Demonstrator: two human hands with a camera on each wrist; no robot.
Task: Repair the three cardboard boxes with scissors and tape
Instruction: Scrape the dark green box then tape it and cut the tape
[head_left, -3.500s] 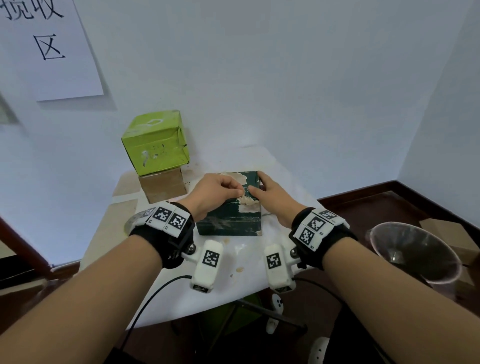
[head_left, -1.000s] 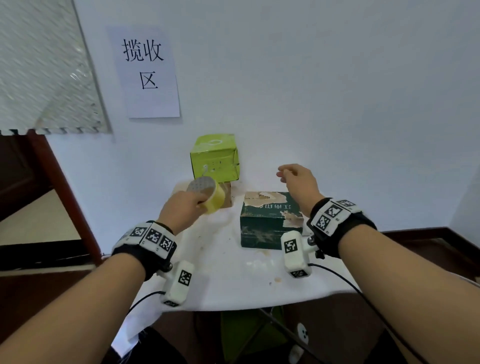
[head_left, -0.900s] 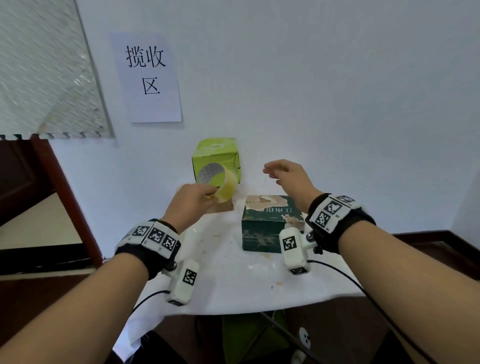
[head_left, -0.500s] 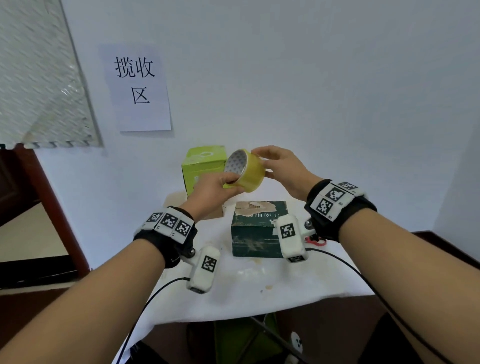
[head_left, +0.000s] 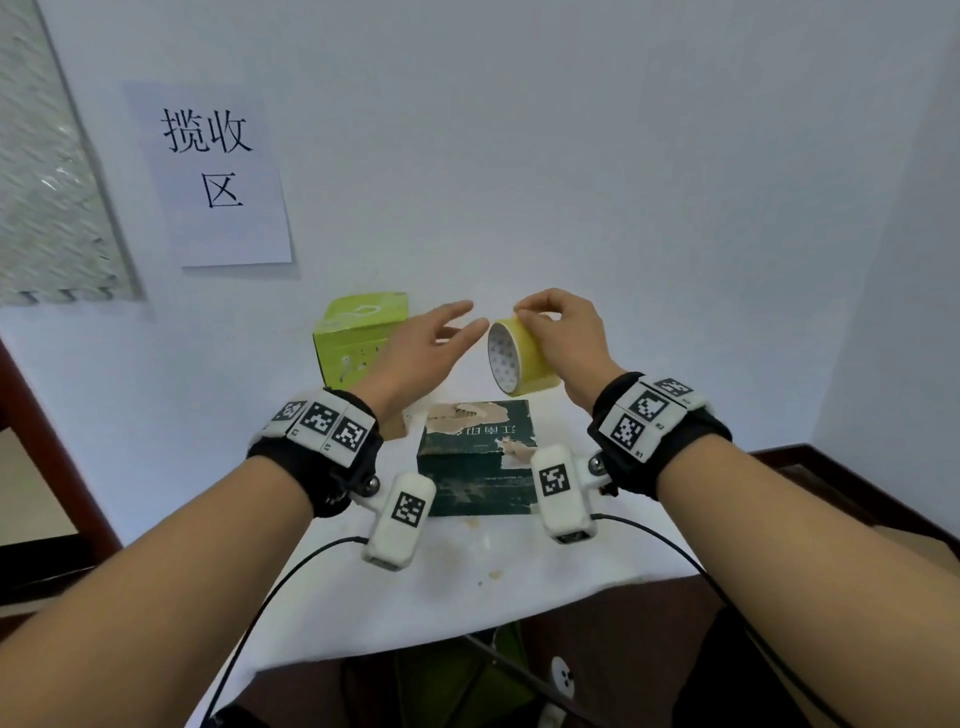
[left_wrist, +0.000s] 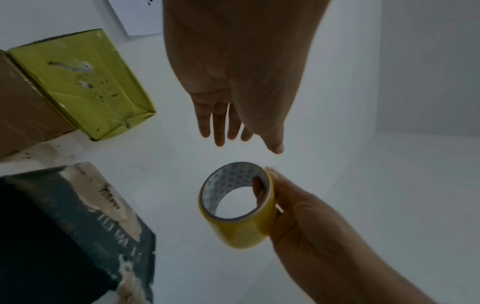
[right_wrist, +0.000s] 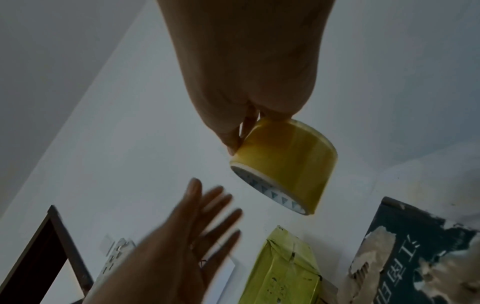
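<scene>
Fig. Tape roll handed over, L to R. The yellow tape roll (head_left: 521, 356) was in the left hand (head_left: 415, 353) a sec ago; it now sits in the right hand (head_left: 563, 332), thumb through the core and fingers curled on the outer band (left-wrist view), raised above the table. Left hand has let go: fingers straight, spread, holding nothing, just beside the roll's open end. Reading: roll is freed for finding the tape end, so taping of the nearest box is about to start; no strip pulled yet.

Dark green box (head_left: 475, 457), top face torn w/ brown card showing, sits near the table's (head_left: 519, 577) middle, below the roll. Lime-green box (head_left: 358, 332) at the far-left corner by the wall, stacked on a brown cardboard box (left_wrist: 23, 111) that the left wrist mostly hides in the head view. Paper sign (head_left: 218, 176) on wall.

Not visible: scissors, the tape's free end. Left hand blurred in right-wrist view. Table's near edge partly cut off by the forearms.
</scene>
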